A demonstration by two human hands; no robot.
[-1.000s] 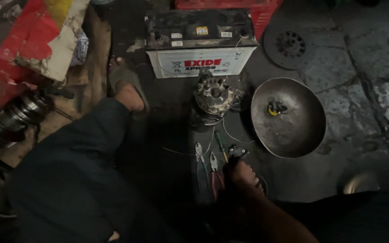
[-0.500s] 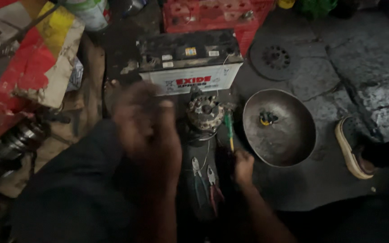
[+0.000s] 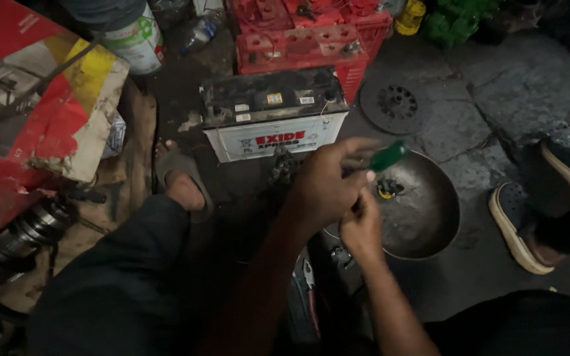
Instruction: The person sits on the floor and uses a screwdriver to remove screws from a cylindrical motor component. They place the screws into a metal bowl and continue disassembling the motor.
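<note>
Head view shows us two hands over the floor: our left hand clenched on one green-handled screwdriver, our right hand just below it, its grasp unclear. Nearby we count one metal bowl, one white battery, two red crates.

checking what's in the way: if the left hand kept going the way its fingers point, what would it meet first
The left hand points right, toward the green screwdriver handle at its fingers; beyond lies the round metal bowl. Depth is unclear, so the bowl may sit lower.
</note>
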